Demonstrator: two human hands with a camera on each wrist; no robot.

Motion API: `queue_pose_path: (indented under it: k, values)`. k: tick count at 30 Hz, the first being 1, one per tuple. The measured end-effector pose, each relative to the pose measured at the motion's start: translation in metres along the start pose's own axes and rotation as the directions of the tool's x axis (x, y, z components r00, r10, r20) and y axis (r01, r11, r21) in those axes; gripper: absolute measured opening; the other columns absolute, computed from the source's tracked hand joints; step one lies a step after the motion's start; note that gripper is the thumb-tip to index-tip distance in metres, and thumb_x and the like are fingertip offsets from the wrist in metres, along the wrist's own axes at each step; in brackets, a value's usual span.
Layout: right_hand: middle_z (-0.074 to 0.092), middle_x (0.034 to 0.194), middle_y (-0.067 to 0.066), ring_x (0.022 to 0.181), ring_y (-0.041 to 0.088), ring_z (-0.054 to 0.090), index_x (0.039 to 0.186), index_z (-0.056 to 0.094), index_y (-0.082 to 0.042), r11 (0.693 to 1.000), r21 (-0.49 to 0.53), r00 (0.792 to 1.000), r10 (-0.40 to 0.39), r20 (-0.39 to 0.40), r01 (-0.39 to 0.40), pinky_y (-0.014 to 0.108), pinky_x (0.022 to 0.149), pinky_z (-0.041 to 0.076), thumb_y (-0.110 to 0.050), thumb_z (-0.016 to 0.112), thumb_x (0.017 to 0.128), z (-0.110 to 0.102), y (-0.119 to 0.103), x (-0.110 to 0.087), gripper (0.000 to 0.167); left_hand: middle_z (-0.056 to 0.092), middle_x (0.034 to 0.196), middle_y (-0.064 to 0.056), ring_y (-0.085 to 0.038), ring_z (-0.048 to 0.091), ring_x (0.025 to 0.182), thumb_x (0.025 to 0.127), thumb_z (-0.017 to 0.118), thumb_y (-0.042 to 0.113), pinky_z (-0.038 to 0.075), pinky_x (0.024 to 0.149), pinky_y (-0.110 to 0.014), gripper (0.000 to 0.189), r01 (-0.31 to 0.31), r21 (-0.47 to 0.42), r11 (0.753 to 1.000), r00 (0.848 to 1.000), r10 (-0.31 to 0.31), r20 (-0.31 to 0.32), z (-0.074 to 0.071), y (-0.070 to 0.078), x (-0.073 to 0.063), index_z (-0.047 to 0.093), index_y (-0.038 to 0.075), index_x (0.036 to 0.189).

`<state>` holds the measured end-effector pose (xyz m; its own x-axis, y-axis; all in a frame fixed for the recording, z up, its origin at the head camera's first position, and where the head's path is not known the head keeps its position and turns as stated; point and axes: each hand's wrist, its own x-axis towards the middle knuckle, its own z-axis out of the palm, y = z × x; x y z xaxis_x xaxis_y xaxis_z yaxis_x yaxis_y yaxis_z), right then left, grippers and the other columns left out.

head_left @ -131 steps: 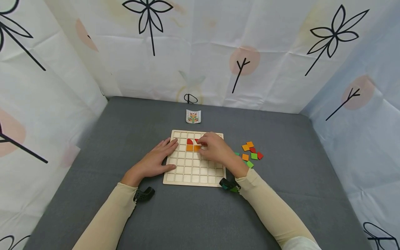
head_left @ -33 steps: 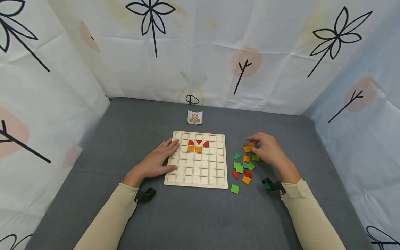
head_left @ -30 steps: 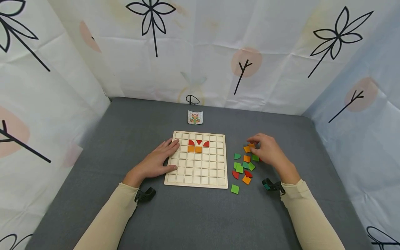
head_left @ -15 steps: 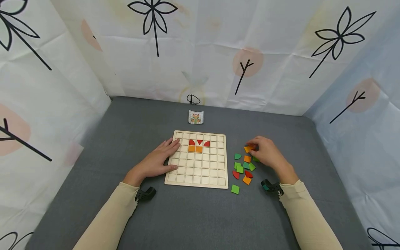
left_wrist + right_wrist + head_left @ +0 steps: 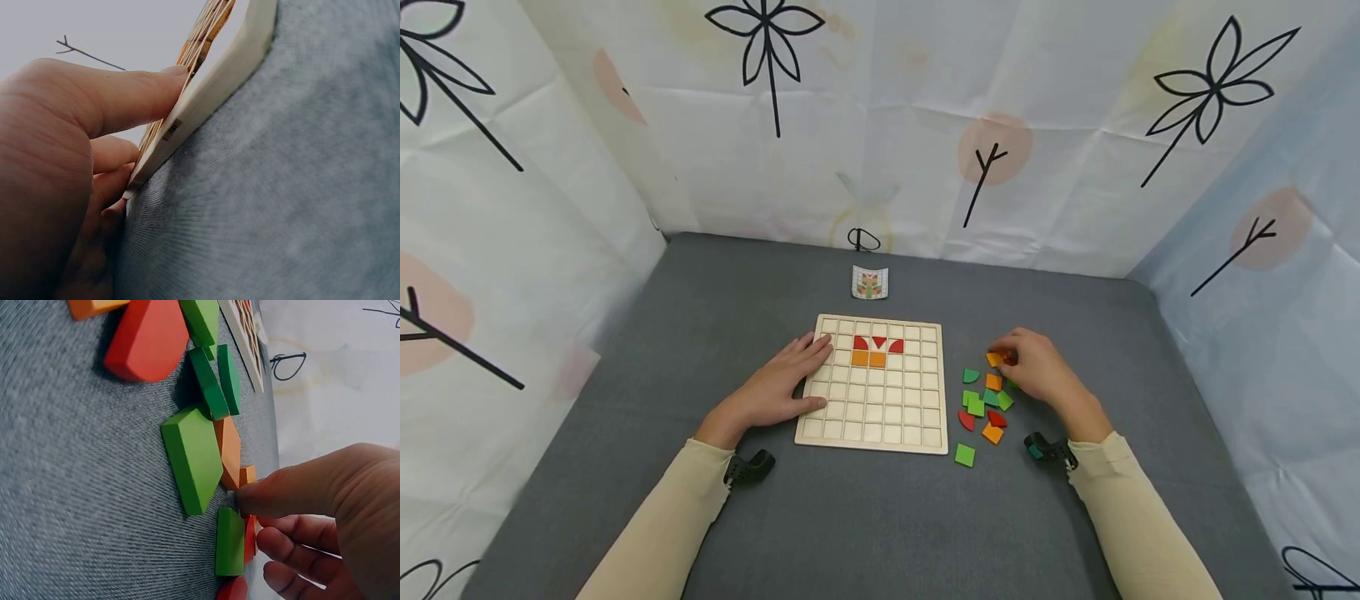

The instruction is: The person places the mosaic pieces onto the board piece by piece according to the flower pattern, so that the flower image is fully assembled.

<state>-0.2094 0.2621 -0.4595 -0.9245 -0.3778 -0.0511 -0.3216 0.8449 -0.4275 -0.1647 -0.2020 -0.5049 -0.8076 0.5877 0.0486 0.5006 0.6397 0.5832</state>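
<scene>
A wooden grid board [image 5: 872, 417] lies on the table, with red tiles [image 5: 897, 346] in one row and two orange tiles [image 5: 860, 357] in the row below. My left hand [image 5: 771, 387] rests flat over the board's left edge, fingers spread; in the left wrist view the thumb [image 5: 137, 94] lies on the rim. To the right, my right hand [image 5: 1037, 367] is bent over the far end of a loose tile pile. Its thumb [image 5: 275, 494] touches down among an orange tile [image 5: 248, 474] and a red tile [image 5: 250, 537]. The index fingertip is hidden, so I cannot tell whether a tile is pinched.
Loose green tiles [image 5: 975, 407], a red tile [image 5: 966, 420] and an orange tile [image 5: 992, 432] lie between the board and my right wrist. One green square [image 5: 965, 455] sits apart, nearer me. Behind the board stands a small pattern card [image 5: 870, 283]. Printed cloth walls surround the grey table.
Since 4.4 seconds ago my right hand has left the board, where three red tiles now show, and gone to the pile. Over the last second it shifts slightly nearer me. My left hand stays put.
</scene>
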Motion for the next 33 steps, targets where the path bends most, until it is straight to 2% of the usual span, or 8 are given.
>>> queue_pose_path:
  k: [6,13,22,33]
  values:
    - [0.068,0.117,0.018,0.100,0.036,0.063,0.123,0.079,0.004,1.000,0.006,1.000,-0.014,-0.018,0.015,0.056,0.088,0.057,0.002,0.077,0.097,0.003,0.001,0.001,0.026,0.021,0.178,-0.017,-0.041,0.010,0.165,0.104,0.074,0.038,0.011,0.131,-0.061,0.089,-0.008,0.013,1.000,1.000,0.008,-0.013,0.002,-0.004,0.001,0.029,0.001,0.171]
    - [0.067,0.112,0.016,0.094,0.033,0.061,0.118,0.079,0.003,1.000,-0.009,1.000,-0.025,-0.016,0.025,0.052,0.083,0.057,-0.003,0.080,0.096,0.001,-0.001,0.001,0.022,0.022,0.178,-0.018,-0.042,0.010,0.165,0.104,0.075,0.037,0.011,0.131,-0.061,0.089,-0.006,0.009,1.000,1.000,0.006,-0.002,0.003,-0.004,0.000,0.029,0.001,0.171]
    - [0.070,0.111,0.016,0.097,0.034,0.064,0.121,0.078,0.003,1.000,0.017,0.999,0.008,-0.039,-0.007,0.053,0.087,0.058,-0.004,0.081,0.097,0.000,-0.005,0.003,0.025,0.021,0.179,-0.016,-0.040,0.010,0.165,0.104,0.073,0.039,0.011,0.131,-0.060,0.089,0.005,0.012,1.000,1.000,-0.005,0.001,0.001,-0.001,0.001,0.028,0.001,0.171]
    - [0.071,0.114,0.016,0.099,0.034,0.065,0.120,0.079,0.002,1.000,0.000,0.998,-0.014,-0.067,0.014,0.054,0.086,0.058,-0.007,0.082,0.097,-0.005,-0.016,0.001,0.024,0.020,0.178,-0.017,-0.041,0.010,0.165,0.103,0.074,0.038,0.011,0.132,-0.059,0.090,0.001,0.020,1.000,1.000,-0.002,0.010,0.000,0.000,0.000,0.028,0.001,0.171]
